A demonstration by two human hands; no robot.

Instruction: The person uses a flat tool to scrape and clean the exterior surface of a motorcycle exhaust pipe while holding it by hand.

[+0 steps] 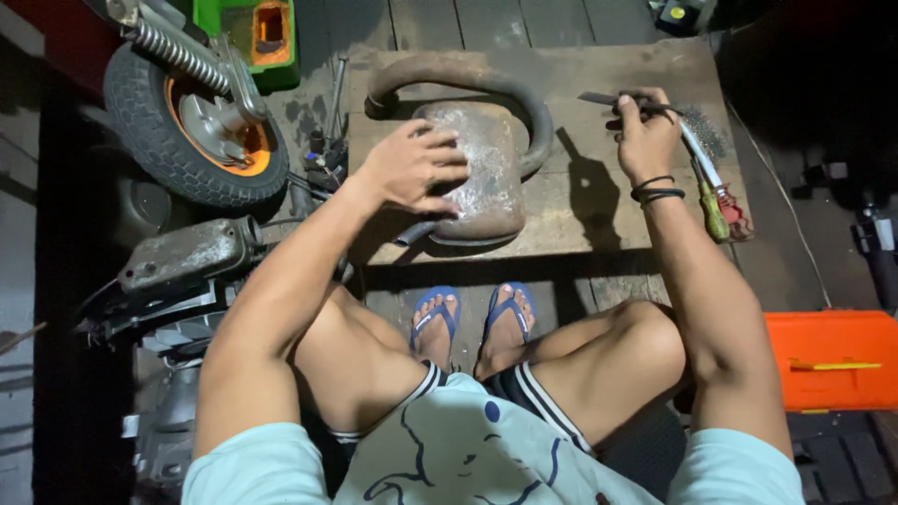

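Note:
A rusty grey metal muffler [488, 164] with a curved pipe [468, 75] lies on a wooden board [580, 206] in front of my feet. My left hand [412, 168] rests flat on the muffler's left side, fingers spread over it. My right hand [644, 131] is raised over the board's right part and grips a thin dark metal tool [608, 99] that points left. Black bands circle my right wrist.
A small motorbike wheel [187, 122] with spring shock stands at the far left, engine parts [187, 257] below it. A wire brush [700, 154] and green-handled tool [714, 213] lie at the board's right edge. An orange case [832, 360] sits at right. My feet wear blue sandals [472, 313].

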